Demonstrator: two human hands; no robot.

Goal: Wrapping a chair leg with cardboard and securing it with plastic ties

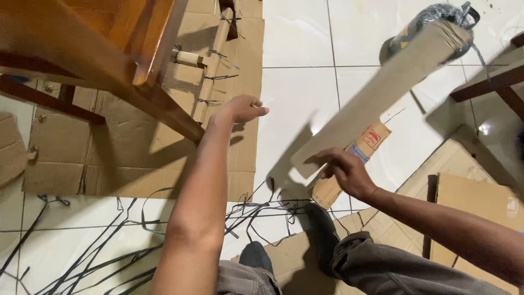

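Note:
My right hand (345, 170) grips the near end of a long cardboard-wrapped piece (382, 93) that slants up to the far right, its far end bound in dark plastic wrap (442, 13). My left hand (243, 107) reaches forward with its fingers loosely apart and holds nothing. It hovers just right of a brown wooden furniture leg (164, 109) and near a pale paper-wrapped piece (210, 82) tied with black straps on flattened cardboard (131, 153).
Wooden furniture (93, 38) fills the upper left. Cut black plastic straps (109, 246) litter the white tiled floor (295, 98) at the bottom left. Flat cardboard sheets (475, 202) lie at the right, with a dark wooden frame (491, 82) beyond. My legs and a dark shoe (322, 235) are below.

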